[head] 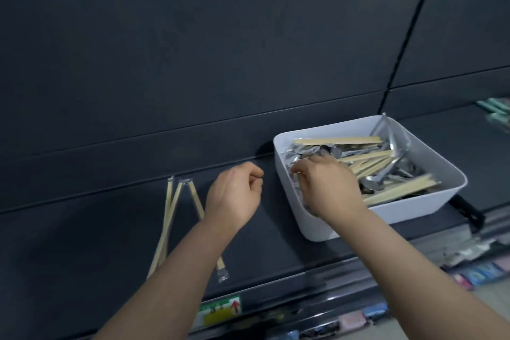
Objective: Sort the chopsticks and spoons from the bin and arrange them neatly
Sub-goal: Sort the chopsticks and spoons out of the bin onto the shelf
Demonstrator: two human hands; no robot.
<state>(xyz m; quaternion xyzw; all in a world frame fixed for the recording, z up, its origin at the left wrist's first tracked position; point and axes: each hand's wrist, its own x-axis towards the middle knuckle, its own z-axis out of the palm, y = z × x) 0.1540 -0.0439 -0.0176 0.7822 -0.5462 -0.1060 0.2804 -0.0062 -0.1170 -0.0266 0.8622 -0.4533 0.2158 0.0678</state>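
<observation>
A white bin [386,215] stands on the dark shelf at the right. It holds several wrapped wooden chopsticks [336,141] mixed with wrapped metal spoons [372,185]. My right hand [328,188] reaches into the bin's left side, fingers bent down among the silvery wrappers. The hand hides its fingertips, so what they grip is unclear. My left hand [234,193] hovers over the shelf just left of the bin, fingers curled into a loose fist with nothing in it. Three wrapped chopstick pairs [168,218] lie on the shelf to the left, two of them crossing; my left forearm covers part of the third.
The dark shelf [110,243] has a back panel close behind it. A green and yellow label [220,309] sits on the shelf's front edge. Packaged goods [474,273] fill a lower shelf at the bottom right. A black bracket [469,212] sticks out beside the bin.
</observation>
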